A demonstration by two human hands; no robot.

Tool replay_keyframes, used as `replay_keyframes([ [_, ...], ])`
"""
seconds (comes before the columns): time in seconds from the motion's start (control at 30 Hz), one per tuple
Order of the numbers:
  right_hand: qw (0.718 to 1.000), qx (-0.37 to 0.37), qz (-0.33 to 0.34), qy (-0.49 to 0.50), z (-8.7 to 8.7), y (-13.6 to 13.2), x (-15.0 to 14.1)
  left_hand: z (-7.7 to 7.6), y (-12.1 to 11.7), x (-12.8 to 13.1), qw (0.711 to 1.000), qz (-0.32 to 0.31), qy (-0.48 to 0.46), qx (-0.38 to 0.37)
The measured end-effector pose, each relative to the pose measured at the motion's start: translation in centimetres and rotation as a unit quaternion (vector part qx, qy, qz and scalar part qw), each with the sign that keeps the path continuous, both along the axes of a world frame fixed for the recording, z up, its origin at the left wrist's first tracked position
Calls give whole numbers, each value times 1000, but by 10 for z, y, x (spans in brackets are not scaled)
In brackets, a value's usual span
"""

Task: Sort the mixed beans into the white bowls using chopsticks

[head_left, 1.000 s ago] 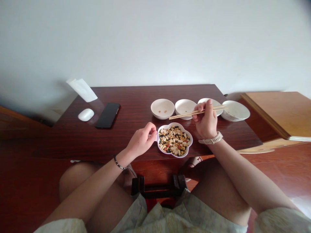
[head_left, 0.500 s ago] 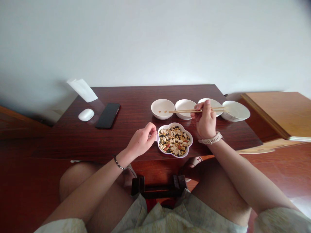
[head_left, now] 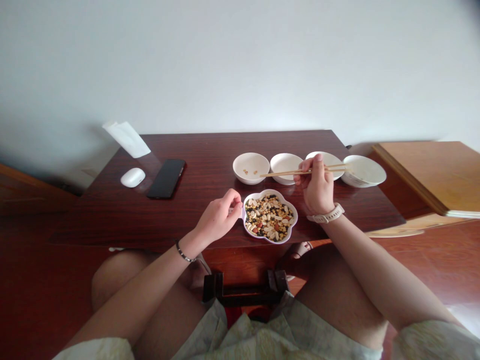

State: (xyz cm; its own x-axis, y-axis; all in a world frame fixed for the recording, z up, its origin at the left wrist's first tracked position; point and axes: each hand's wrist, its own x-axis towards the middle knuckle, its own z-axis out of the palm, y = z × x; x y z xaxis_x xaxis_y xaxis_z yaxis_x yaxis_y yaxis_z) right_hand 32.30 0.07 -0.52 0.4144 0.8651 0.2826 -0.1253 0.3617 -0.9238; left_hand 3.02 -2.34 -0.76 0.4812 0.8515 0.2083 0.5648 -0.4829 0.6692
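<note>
A: What is the left hand (head_left: 220, 216) doing?
B: Its fingers close on the short handle of the flower-shaped dish (head_left: 296, 216), which sits at the near edge of the table (head_left: 202, 165), holding mixed beans and peanuts (head_left: 268, 215).
A: And the right hand (head_left: 317, 187)?
B: It is curled around the chopsticks (head_left: 279, 174), their tips over the right side of the leftmost bowl (head_left: 251, 159). Whether they pinch anything cannot be told.
A: What lies in that bowl?
B: A few small pale-brown pieces (head_left: 245, 171). The second bowl (head_left: 285, 161), third bowl (head_left: 322, 156) and fourth bowl (head_left: 363, 170) continue the row rightward, the hand partly covering the third.
A: Farther left?
B: A dark phone (head_left: 166, 178), flat, with a rounded white object (head_left: 132, 177) near it and folded white paper (head_left: 127, 138) behind.
</note>
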Motion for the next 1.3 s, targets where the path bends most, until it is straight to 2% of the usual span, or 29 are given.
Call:
replay_keyframes([
  [0.47, 999, 4, 23, -36, 14, -4, 6, -2, 1, -1, 1000, -4, 3, 0],
  [0.67, 996, -40, 53, -64, 13, -7, 7, -1, 0, -1, 1000, -2, 4, 1],
  [0.97, 990, -32, 72, -116, 10, -11, 6, -1, 0, 0, 1000, -2, 4, -5],
  [1.3, 986, -42, 102, -127, 7, -12, 5, -1, 0, 1, 1000, -3, 7, -3],
])
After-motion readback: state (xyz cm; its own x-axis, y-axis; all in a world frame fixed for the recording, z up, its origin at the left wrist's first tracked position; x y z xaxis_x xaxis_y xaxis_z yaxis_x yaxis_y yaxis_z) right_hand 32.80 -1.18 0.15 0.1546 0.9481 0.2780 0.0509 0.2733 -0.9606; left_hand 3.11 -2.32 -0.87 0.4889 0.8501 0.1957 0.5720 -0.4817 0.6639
